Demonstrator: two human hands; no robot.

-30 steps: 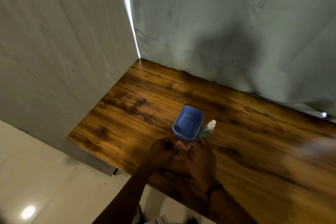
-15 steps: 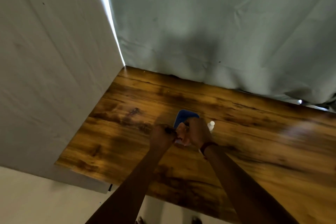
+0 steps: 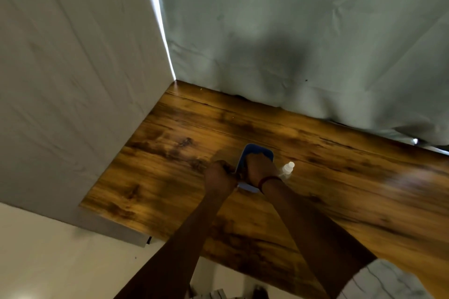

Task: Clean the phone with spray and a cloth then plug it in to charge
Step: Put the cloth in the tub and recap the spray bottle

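Observation:
A blue plastic tub [image 3: 258, 149] stands on the wooden table [image 3: 340, 177]. My right hand [image 3: 258, 167] reaches down into the tub with its back towards me, and its fingers are hidden inside. My left hand [image 3: 218, 175] is curled at the tub's left rim, and a small dark thing shows between its fingers; I cannot tell what it is. A small clear spray bottle [image 3: 288, 168] with a white cap stands just right of the tub, close to my right wrist. No phone, cloth or charger is plainly visible.
The table sits in a corner, with a white wall [image 3: 73, 104] on the left and a grey-green curtain [image 3: 291, 43] behind. The table's near edge runs diagonally below my forearms, with pale floor [image 3: 48, 262] beyond it.
Both hands moved away from me, from the table in front of the tub onto it. The right hand now goes into the tub and the left is at its rim.

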